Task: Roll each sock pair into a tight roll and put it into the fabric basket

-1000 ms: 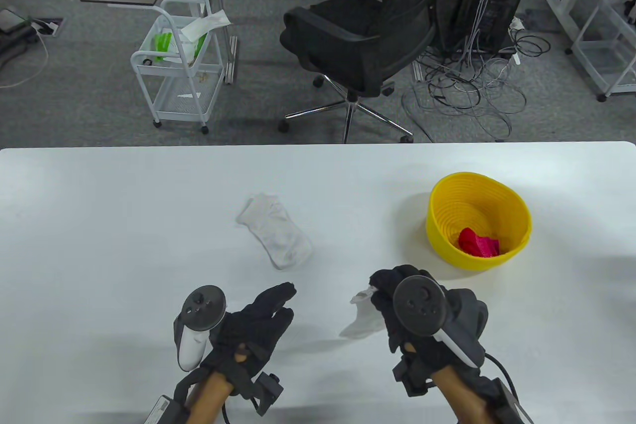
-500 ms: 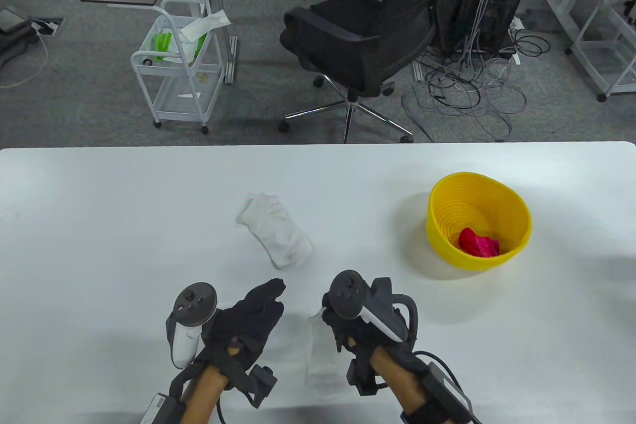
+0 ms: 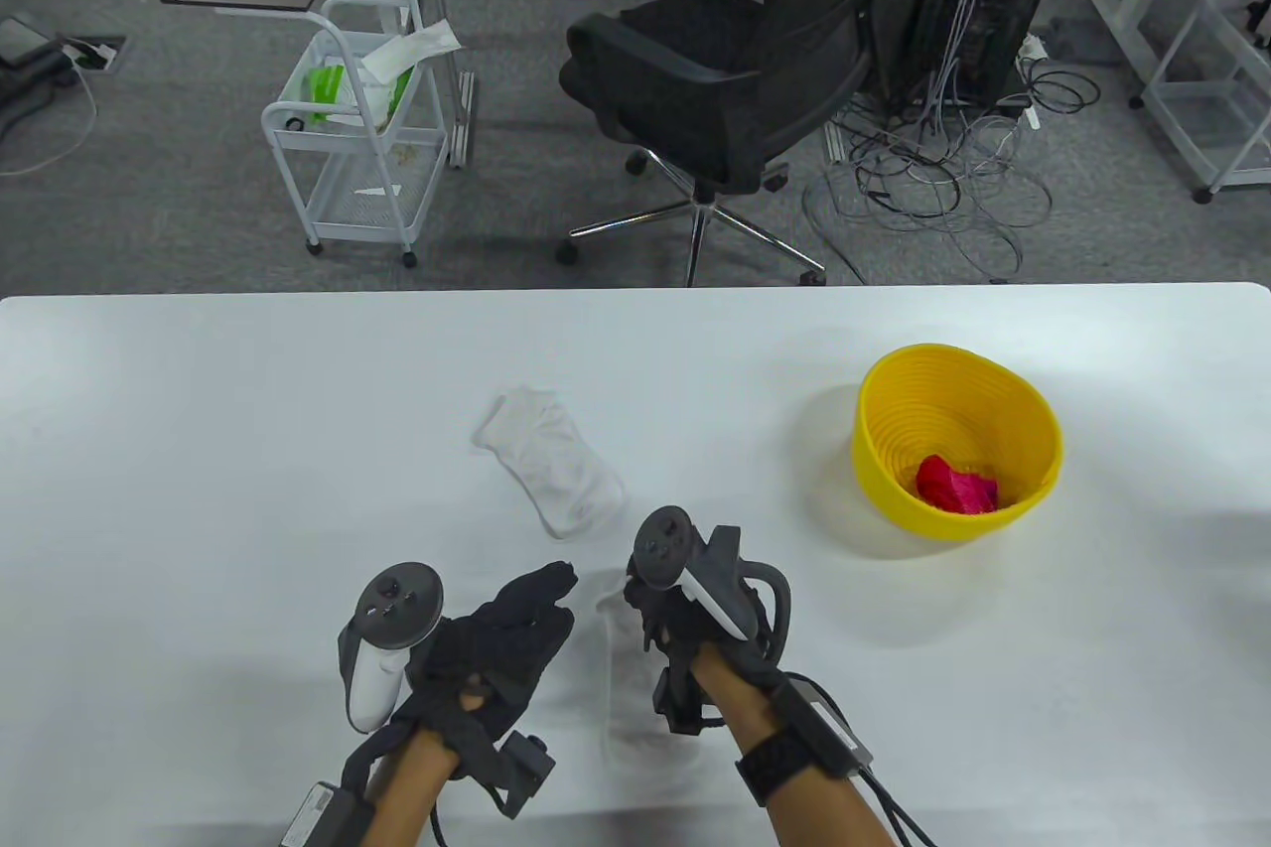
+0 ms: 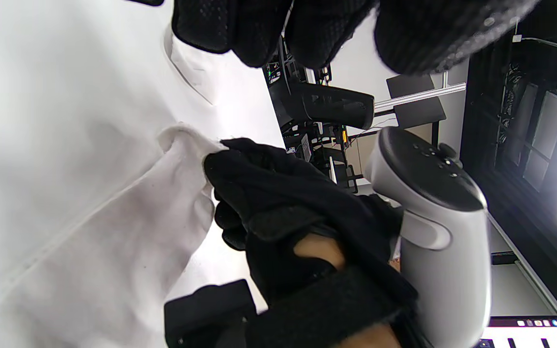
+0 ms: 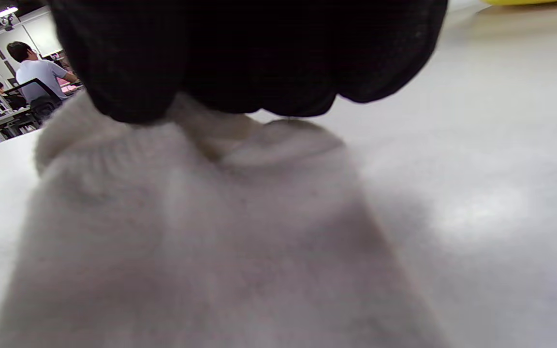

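Right hand [image 3: 685,604] fingers pinch top end of white sock [image 3: 635,688] lying flat, lower centre of table [image 3: 199,450]. Left hand [image 3: 496,648] fingers relaxed, empty. Second sock [image 3: 551,475] mid-frame; yellow basket [image 3: 884,480] at right.

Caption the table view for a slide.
Right hand pinches a white sock flat beside the open left hand; yellow basket holds a pink roll.

I see one sock [image 3: 635,688] flat on the table [image 3: 199,450] between my two hands. A second sock [image 3: 552,475] lies behind them. The basket [image 3: 1033,450] sits far right, a roll [image 3: 955,485] inside.
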`<state>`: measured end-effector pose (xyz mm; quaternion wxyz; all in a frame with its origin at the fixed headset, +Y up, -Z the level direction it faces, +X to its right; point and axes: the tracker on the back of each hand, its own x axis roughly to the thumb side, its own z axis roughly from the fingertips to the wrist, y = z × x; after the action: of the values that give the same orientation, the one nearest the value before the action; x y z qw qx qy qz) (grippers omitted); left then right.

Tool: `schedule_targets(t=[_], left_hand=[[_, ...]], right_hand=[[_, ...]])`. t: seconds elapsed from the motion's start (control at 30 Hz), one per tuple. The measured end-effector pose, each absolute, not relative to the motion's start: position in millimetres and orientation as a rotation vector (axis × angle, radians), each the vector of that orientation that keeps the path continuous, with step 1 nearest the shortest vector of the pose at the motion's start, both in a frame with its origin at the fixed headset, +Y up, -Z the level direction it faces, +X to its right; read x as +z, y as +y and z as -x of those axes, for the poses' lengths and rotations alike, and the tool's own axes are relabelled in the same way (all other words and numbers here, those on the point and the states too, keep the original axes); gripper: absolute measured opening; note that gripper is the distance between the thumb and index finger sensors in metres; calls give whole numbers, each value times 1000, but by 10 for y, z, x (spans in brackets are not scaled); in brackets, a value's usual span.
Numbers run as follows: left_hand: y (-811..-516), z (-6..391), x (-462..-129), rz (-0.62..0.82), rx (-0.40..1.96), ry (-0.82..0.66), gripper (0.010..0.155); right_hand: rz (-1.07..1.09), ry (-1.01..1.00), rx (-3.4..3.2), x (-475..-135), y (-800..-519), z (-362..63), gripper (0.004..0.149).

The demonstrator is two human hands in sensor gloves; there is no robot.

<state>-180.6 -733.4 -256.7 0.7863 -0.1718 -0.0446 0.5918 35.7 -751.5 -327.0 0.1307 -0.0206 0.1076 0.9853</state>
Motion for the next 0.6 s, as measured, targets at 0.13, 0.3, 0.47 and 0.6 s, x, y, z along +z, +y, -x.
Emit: schedule_targets(t=[0.13,0.3,0.47,0.6], left_hand=[[-7342,1786,-2572,380,1265,-99,68],[-7346,1779,-2573,383,1257,-100,68],[-7340,1781,-2573,376,1262,-100,68],[-7341,1777,-2570,371,1251,-103,68]], right_hand=[[86,327,2849,-3289,-7571,-366,44],[70,329,2788,-3280,-7537,-448,49],[4,285,2699,-3230,-7368,-605,56],[-15,252,2597,-3157,-7163,-770,62]])
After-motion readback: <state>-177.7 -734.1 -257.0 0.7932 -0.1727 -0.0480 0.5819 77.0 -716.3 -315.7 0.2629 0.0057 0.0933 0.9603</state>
